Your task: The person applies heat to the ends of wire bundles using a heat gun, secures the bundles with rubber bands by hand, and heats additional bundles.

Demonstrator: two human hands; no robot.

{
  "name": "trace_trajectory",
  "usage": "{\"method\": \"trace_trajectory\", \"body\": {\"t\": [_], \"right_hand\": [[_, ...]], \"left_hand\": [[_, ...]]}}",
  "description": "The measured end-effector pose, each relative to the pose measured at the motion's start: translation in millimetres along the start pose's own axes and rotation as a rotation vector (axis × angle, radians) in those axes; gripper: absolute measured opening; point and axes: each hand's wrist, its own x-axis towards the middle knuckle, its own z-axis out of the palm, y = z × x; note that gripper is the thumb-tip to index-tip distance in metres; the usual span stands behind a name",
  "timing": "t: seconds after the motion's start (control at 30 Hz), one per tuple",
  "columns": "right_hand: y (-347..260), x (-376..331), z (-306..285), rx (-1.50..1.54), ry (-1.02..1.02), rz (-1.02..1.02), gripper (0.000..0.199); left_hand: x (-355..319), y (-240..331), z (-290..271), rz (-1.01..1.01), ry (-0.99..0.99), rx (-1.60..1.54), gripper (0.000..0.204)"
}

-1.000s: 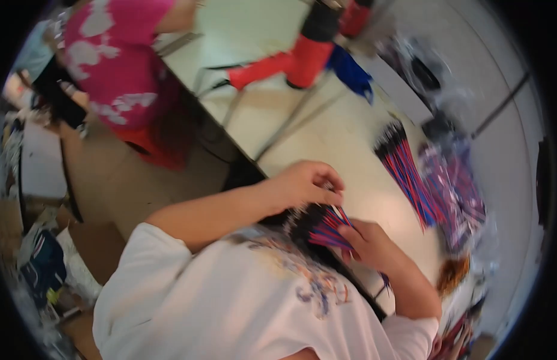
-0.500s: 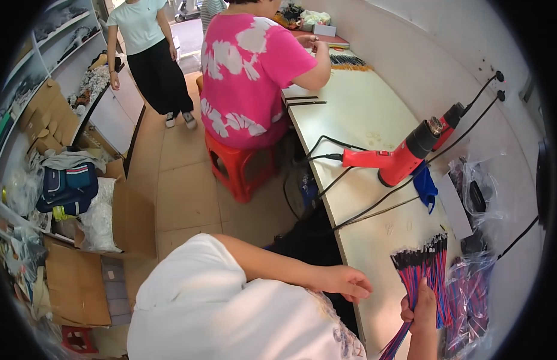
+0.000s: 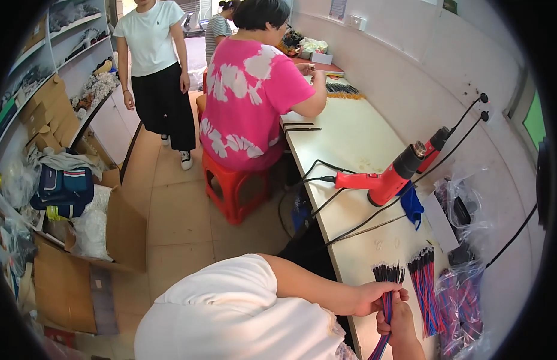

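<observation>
A bundle of thin red, blue and black wires (image 3: 387,277) with black-sleeved ends stands up out of my hands over the bench's near part. My right hand (image 3: 403,327) is wrapped round the bundle from the right. My left hand (image 3: 369,298) is closed on it a little higher, just below the black ends; some of its fingertips are hidden behind the wires. A second bundle of red and blue wires (image 3: 427,294) lies on the bench just right of my hands.
Red-and-black heat guns (image 3: 389,180) stand ahead on the white bench (image 3: 344,231), their black cords crossing it. A blue cloth (image 3: 412,207) hangs below them. Bagged wires (image 3: 461,306) lie at right. A seated co-worker (image 3: 248,96) works farther along; another person (image 3: 155,72) stands in the aisle.
My left hand has gone from empty, beside the bench, to the wire bundle. The held bundle has moved left, apart from the other one. The person in the aisle has come nearer.
</observation>
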Motion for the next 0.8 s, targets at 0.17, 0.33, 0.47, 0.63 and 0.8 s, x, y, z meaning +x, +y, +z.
{"method": "trace_trajectory", "body": {"t": [0.17, 0.33, 0.47, 0.63, 0.8], "right_hand": [[-4, 1, -1, 0.000, -0.078, 0.071, 0.043], [7, -3, -7, -0.040, -0.188, 0.019, 0.028], [17, -10, -11, 0.164, -0.272, 0.123, 0.022], [13, -15, -5, 0.228, -0.280, 0.171, 0.021], [4, -19, 11, 0.146, -0.114, 0.184, 0.021]], "left_hand": [[-3, 1, 1, 0.003, 0.047, -0.083, 0.028], [-5, 3, 0, 0.022, 0.056, -0.134, 0.026], [-8, 1, 3, 0.005, 0.072, -0.215, 0.026], [-2, -1, 0, -0.025, 0.063, -0.315, 0.028], [0, 5, 1, 0.011, 0.155, -0.360, 0.029]]}}
